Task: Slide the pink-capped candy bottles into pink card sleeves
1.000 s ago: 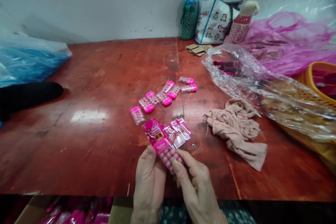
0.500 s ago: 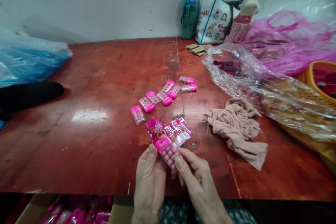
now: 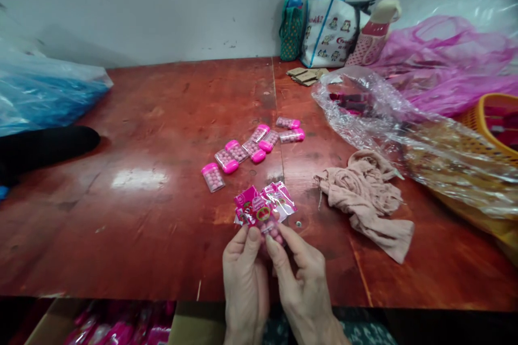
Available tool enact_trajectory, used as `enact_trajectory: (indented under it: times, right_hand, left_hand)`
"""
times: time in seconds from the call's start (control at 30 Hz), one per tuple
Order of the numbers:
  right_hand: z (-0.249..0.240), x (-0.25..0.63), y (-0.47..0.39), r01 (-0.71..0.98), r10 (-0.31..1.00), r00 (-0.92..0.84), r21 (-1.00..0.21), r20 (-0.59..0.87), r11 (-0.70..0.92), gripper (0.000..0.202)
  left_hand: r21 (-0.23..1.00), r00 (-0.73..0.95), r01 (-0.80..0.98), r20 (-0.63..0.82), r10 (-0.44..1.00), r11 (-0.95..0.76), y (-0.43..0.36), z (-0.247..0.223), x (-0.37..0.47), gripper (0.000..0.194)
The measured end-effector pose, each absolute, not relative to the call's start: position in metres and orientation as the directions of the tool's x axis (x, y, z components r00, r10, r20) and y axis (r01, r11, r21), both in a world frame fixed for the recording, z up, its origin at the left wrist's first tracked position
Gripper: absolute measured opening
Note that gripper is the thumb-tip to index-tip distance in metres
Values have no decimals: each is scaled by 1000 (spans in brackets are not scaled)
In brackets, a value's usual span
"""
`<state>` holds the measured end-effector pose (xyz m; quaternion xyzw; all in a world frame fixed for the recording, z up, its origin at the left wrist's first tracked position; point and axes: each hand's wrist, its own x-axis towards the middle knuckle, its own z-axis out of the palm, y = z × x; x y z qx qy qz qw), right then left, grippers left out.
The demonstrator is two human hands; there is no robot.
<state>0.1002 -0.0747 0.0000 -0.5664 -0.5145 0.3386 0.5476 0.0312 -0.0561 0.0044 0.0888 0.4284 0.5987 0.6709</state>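
Both of my hands are closed on a clear candy pack [image 3: 272, 230] of pink balls, with a printed pink sleeve [image 3: 254, 207] around its far end. My left hand [image 3: 245, 275] pinches the left side, thumb on top. My right hand [image 3: 301, 275] grips the near right side between thumb and fingers, which hide much of the pack. Just beyond lie loose printed pink sleeves [image 3: 282, 199], partly overlapped by the held one. Farther back, several small candy boxes [image 3: 213, 178] with pink caps lie scattered on the red-brown table [image 3: 154, 237].
A crumpled beige cloth [image 3: 368, 188] lies to the right. Beyond it are clear plastic film [image 3: 376, 113], a yellow basket [image 3: 481, 113] and a pink bag [image 3: 449, 64]. A blue-filled plastic bag [image 3: 44, 94] sits left. Below the edge, a carton [image 3: 198, 323] stands beside pink packs [image 3: 121, 329].
My hands have shifted a little right, and the candy pack now sits more upright and foreshortened. My left hand's grip has moved up near the sleeve. The boxes on the table have not moved.
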Motion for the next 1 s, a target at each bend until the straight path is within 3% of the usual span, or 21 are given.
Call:
enact_trajectory:
  times: [0.1, 0.2, 0.3, 0.63, 0.87, 0.93, 1.0]
  right_hand:
    - [0, 100, -72, -10, 988, 141, -998, -55, -54, 18]
    - [-1, 99, -70, -223, 977, 102, -961, -188, -162, 13]
    - [0, 101, -69, -339, 960, 139, -922, -244, -185, 10]
    - [0, 106, -60, -496, 943, 109, -840, -313, -222, 14]
    - [-7, 88, -69, -444, 942, -22, -841, -335, -309, 17]
    - [-3, 91, -73, -290, 955, -90, -910, -282, -296, 17]
    - [5, 105, -74, 17, 988, -62, -990, -141, -140, 17]
  left_hand:
    - [661, -98, -703, -457, 884, 263, -51, 4, 24, 26]
    - [668, -65, -668, -493, 868, 330, -50, 7, 24, 25]
    - [645, -24, -667, -519, 854, 373, -53, 9, 29, 23]
    - [645, 2, -654, -521, 853, 396, -59, 3, 28, 22]
    - [704, -63, -568, -554, 830, 426, -67, 0, 10, 30]
    - [719, -129, -546, -580, 804, 430, -72, -4, -5, 31]
    - [760, -256, -515, -578, 775, 396, -79, -8, -33, 29]
